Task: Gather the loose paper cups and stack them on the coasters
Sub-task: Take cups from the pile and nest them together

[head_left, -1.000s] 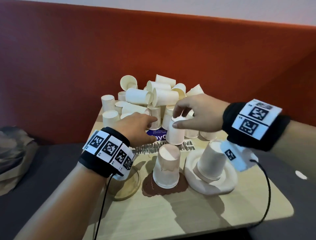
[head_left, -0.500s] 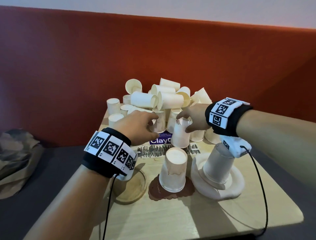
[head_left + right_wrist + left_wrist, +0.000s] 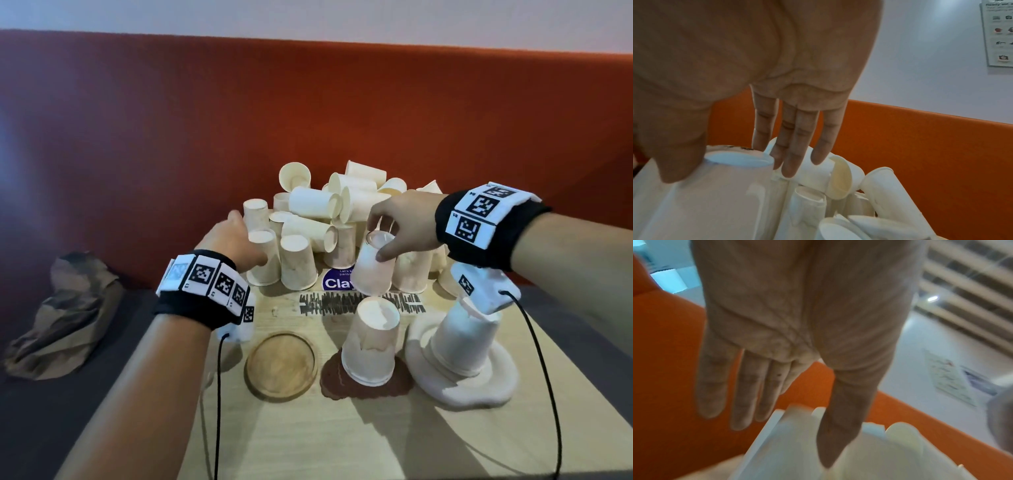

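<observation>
The right hand (image 3: 407, 226) keeps pinching the upside-down white paper cup (image 3: 373, 267); the left hand (image 3: 236, 243), fingers straightened, has moved left beside the leftmost inverted cup (image 3: 262, 257).

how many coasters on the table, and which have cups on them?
3, in a row at the table's near edge: round wooden coaster on the left, bare; brown coaster in the middle under an upturned cup; white coaster on the right under a cup stack. The pile could hide more.

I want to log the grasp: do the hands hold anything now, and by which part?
The right hand pinches an upside-down cup near its upturned base, thumb on one side and fingers on the other. The left hand holds nothing; its fingers are straight.
</observation>
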A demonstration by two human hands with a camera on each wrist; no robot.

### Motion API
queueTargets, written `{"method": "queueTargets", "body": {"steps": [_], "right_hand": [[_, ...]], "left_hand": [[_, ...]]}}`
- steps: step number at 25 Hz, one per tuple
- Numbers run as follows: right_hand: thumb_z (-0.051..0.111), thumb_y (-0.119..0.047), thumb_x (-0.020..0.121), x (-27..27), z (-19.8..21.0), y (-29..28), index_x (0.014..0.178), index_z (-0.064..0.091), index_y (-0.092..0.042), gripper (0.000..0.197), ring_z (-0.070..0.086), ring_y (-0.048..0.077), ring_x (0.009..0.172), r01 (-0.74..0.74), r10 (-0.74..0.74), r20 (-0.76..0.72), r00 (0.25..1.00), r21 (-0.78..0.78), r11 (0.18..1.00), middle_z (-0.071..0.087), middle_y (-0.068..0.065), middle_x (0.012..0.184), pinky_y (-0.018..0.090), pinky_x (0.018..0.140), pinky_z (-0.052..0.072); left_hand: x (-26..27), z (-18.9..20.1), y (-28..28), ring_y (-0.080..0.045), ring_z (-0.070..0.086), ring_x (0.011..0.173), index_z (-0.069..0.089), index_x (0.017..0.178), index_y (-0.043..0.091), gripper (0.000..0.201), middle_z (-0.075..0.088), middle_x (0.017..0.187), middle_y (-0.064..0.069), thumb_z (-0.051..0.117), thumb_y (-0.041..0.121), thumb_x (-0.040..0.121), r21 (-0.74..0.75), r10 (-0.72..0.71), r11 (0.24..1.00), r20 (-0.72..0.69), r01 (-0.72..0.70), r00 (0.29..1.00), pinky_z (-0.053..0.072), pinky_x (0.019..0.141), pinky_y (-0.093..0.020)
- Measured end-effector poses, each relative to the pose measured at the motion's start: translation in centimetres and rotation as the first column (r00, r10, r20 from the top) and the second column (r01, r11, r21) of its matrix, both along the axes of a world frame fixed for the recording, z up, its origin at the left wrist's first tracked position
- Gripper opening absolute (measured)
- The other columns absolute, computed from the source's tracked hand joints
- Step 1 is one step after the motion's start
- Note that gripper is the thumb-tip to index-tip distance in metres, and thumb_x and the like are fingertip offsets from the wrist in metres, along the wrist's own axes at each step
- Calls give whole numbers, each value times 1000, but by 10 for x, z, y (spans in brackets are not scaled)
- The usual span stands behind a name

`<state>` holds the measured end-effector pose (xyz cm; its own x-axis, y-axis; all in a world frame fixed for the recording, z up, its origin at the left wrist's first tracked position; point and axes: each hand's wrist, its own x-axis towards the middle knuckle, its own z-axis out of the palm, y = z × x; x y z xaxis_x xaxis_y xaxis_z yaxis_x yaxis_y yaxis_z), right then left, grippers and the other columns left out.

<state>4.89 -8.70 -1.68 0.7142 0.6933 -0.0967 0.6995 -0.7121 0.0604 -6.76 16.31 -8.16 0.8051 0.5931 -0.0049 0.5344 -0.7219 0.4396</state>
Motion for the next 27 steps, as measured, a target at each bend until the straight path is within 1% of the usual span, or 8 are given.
{"method": "queueTargets", "body": {"steps": [3, 7, 11, 14, 16, 21, 24, 27], "right_hand": [[79, -51, 73, -5, 7, 3, 113, 62, -32, 48, 62, 18, 94, -5, 5, -3, 1000, 34, 999, 66, -7, 106, 40, 87, 54], [79, -48, 75, -10, 7, -1, 114, 63, -30, 47, 62, 17, 95, 2, -1, -20, 1000, 42, 999, 66, -6, 106, 38, 87, 54], [79, -46, 76, -11, 5, -6, 116, 64, -27, 46, 61, 17, 95, 2, 0, -29, 1000, 51, 999, 65, -7, 106, 35, 84, 53], [79, -47, 76, -11, 5, -8, 116, 64, -28, 46, 61, 16, 94, 2, -1, -34, 999, 53, 999, 62, -9, 103, 35, 85, 53], [79, -48, 75, -11, 4, -7, 115, 64, -30, 47, 61, 15, 93, 2, 1, -46, 999, 54, 999, 62, -10, 104, 38, 87, 54], [78, -50, 74, -13, 1, -4, 114, 64, -34, 45, 62, 15, 93, -10, 12, -62, 998, 39, 999, 65, -10, 106, 40, 87, 55], [75, -47, 75, -15, 13, -5, 112, 65, -37, 39, 62, 16, 94, 0, 0, -15, 1000, 14, 1000, 64, -10, 107, 39, 85, 56], [72, -47, 73, -17, 38, -5, 103, 67, -38, 32, 62, 18, 93, 12, -14, 14, 1000, 136, 991, 67, -10, 105, 39, 85, 55]], "left_hand": [[6, -28, 17, -21, 63, 98, 52, 128, 14, 66, 64, 121, -5, 84, 29, 73, -170, -21, 985, 19, 24, 1000, 50, 75, -31], [11, -46, 31, -20, 67, 99, 61, 127, 26, 65, 69, 113, 3, 85, 41, 69, -307, -84, 946, 68, 101, 994, 55, 92, -41], [14, -48, 32, -15, 64, 101, 70, 108, 18, 38, 69, 111, 2, 84, 32, 75, -270, -67, 958, 120, 97, 991, 51, 90, -34], [13, -47, 28, -16, 60, 109, 52, 136, 21, 77, 62, 126, 0, 89, 28, 69, -291, -157, 940, 87, 176, 984, 45, 91, -31], [14, -47, 27, -16, 61, 109, 46, 144, 23, 86, 58, 134, 1, 89, 20, 69, -339, -223, 905, 131, 255, 966, 47, 97, -34], [17, -47, 21, -12, 61, 114, 62, 127, 27, 72, 66, 122, 10, 87, 47, 62, -302, -311, 889, 151, 343, 938, 47, 104, -46], [17, -46, 21, -12, 61, 112, 64, 122, 20, 60, 68, 117, 6, 87, 36, 70, -278, -305, 898, 165, 341, 938, 46, 104, -43], [14, -42, 23, -11, 62, 108, 64, 111, 23, 56, 68, 111, 7, 92, 34, 63, -245, -289, 915, 154, 320, 945, 49, 100, -38]]}}
